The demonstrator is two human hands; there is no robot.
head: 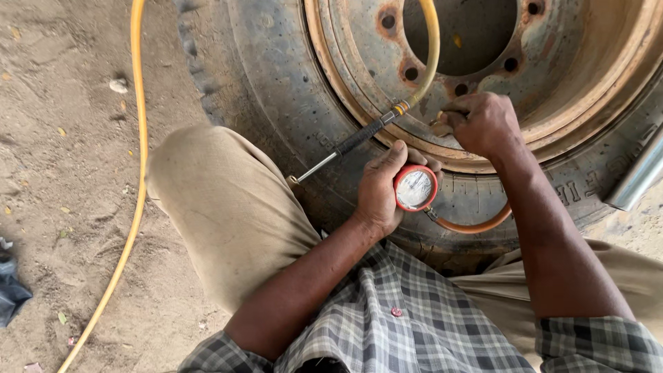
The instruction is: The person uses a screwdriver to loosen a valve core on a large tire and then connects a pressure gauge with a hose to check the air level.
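Observation:
A large truck tyre (276,90) with a rusty steel rim (552,90) lies flat on the ground in front of me. My left hand (380,190) grips a tyre inflator with a round red-rimmed pressure gauge (415,188) and a black-handled metal lever (345,146). A short orange hose (476,225) curves from the gauge up to my right hand (480,123). That hand is closed on the hose's end fitting, pressed against the rim's edge; the valve itself is hidden under the fingers.
A yellow air hose (141,138) runs down the sandy ground at left, and another stretch of the yellow air hose (431,48) crosses the rim's hub hole. A shiny metal tube (639,176) lies at right. Dark cloth (10,293) sits at the left edge. My knees flank the tyre.

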